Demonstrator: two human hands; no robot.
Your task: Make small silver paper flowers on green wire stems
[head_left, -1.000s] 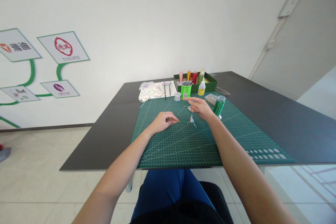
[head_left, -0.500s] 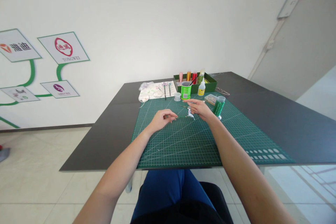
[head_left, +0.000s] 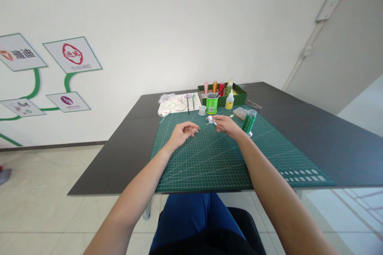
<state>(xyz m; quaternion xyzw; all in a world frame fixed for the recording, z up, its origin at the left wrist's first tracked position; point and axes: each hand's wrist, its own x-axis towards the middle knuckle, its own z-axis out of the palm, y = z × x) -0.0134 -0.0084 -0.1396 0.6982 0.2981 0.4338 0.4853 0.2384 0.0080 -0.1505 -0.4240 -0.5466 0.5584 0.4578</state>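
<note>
- Dark tabletop [head_left: 125, 143], shielded, I'd guess, by the cutting mat [head_left: 203, 163].
- Left hand [head_left: 181, 133]: fingers pinching the thin stem [head_left: 204, 126], seemingly steadying it.
- Right hand [head_left: 229, 126]: fingers at the flower [head_left: 210, 119]; whether gripping, I can't tell.
- Flower: pale, at the stem's end, above the mat.

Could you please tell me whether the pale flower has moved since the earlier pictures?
Yes, the pale flower has moved away from the person and slightly left, nearer to the green can.

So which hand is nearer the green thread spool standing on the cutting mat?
Right. The right hand is just left of the green thread spool; the left hand is farther left, beyond the right one.
</note>
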